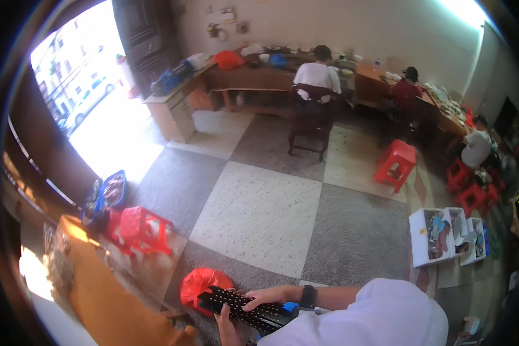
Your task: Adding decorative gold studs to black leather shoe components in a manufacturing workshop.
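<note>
In front of me is a bundle of long black strips dotted with small pale spots [230, 299]; their exact kind I cannot make out. My left hand [227, 324] grips the bundle from below, thumb up along its near side. Laid over the top of the strips, my right hand [264, 297] has its fingers closed round them. A dark band sits on my right wrist. Just behind the far end of the strips stands a red plastic bag [205, 281] on the floor. Something blue [290, 307] shows beside my right wrist, partly hidden.
Red stools [143, 229] stand at the left beside a blue basket [114, 189], another red stool [395, 164] at the right. White foam boxes [425, 259] hold mixed items. An orange-brown covered surface [112, 300] is close on my left. Several people sit at far worktables [248, 81].
</note>
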A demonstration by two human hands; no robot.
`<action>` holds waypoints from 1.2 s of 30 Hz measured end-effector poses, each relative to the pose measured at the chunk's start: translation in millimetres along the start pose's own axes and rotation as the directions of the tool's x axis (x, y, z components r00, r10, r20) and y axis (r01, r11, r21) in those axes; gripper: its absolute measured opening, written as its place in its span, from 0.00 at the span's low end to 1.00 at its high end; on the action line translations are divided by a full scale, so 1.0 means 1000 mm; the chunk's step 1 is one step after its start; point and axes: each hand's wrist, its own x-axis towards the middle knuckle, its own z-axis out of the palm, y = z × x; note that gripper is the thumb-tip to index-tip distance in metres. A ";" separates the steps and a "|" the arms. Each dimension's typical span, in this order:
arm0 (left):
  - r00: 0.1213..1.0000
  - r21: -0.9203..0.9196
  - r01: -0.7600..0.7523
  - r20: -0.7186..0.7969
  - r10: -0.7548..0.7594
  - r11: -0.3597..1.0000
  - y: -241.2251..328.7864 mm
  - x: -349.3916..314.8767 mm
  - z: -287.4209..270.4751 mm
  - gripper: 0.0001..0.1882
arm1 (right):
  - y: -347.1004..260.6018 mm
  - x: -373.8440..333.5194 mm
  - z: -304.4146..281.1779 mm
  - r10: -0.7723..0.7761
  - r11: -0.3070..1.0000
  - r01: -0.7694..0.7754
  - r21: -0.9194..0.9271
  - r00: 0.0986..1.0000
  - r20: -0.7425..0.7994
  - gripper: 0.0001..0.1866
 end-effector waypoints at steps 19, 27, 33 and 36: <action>0.909 0.050 0.302 0.287 -0.303 0.952 -0.012 0.464 0.029 0.25 | -0.260 0.065 -0.252 -0.233 0.840 0.521 0.148 0.594 -0.770 0.22; 0.941 0.611 -0.009 0.272 -0.199 0.792 0.049 0.686 0.060 0.22 | -0.356 0.033 -0.372 -0.186 0.775 0.631 -0.018 0.200 -0.962 0.21; 0.978 0.821 -0.050 0.155 -0.138 0.569 0.038 0.825 0.064 0.23 | -0.430 0.022 -0.488 -0.146 0.713 0.701 -0.017 0.124 -0.981 0.18; 0.980 0.933 -0.101 0.154 -0.130 0.346 -0.010 0.892 0.013 0.26 | -0.457 0.027 -0.569 -0.159 0.657 0.753 0.018 0.162 -0.974 0.17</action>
